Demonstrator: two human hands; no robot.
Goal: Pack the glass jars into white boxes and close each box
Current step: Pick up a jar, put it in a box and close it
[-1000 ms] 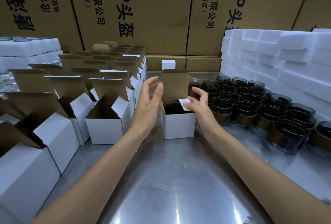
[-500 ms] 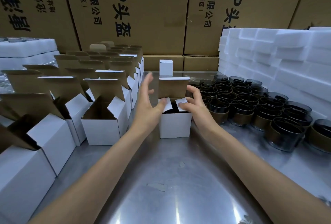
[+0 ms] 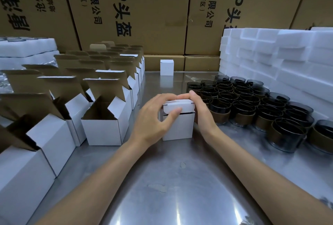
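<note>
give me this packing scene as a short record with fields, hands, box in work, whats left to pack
box in work: small white cardboard box, lid folded down, tuck flap not fully in
left hand: grips the box, thumb on lid flap
right hand: grips the box's right side and lid
to pack: dark glass jars, right
empty: open white boxes, left
done: closed white box, far back
surface: steel table

white box (image 3: 178, 125), lid nearly closed

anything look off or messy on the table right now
Nothing spilled or broken. Only the box between both hands has its lid not fully tucked, a dark gap showing along its front edge.
</note>
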